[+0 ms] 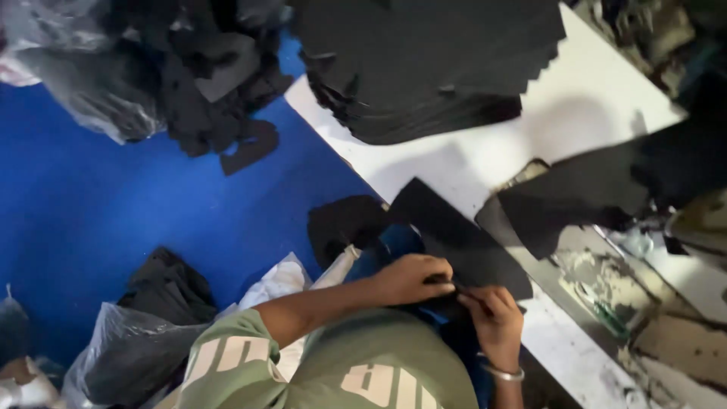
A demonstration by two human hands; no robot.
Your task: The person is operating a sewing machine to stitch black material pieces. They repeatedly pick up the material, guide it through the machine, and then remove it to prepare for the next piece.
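A clear bag point(125, 356) of dark scraps was seen at the far left, low down, on the blue floor point(91, 204). A wide bare patch of blue lay open above it. More black scraps point(219, 113) were piled at the top left, beside a grey plastic bag point(91, 91).

The left hand point(413, 279) was seen in the middle, near the bottom. Its fingers were curled and pinched on the near end of a black sheet point(454, 235). The right hand point(496, 326) was just beside it, touching it, with a silver bangle point(503, 373) on the wrist. Its fingers were also closed on the same end of the sheet. The sheet was laid slanting over the near edge of the white tabletop point(591, 98), partly hanging off.

A big stack of black sheets point(424, 60) was set at the far end of the tabletop, reaching to its left edge. Bare white room was left between the stack and the hands. To the right, another black piece point(575, 197) was spread over a worn, scratched board point(606, 280). The right edge was crowded with dark clutter that could not be made out.
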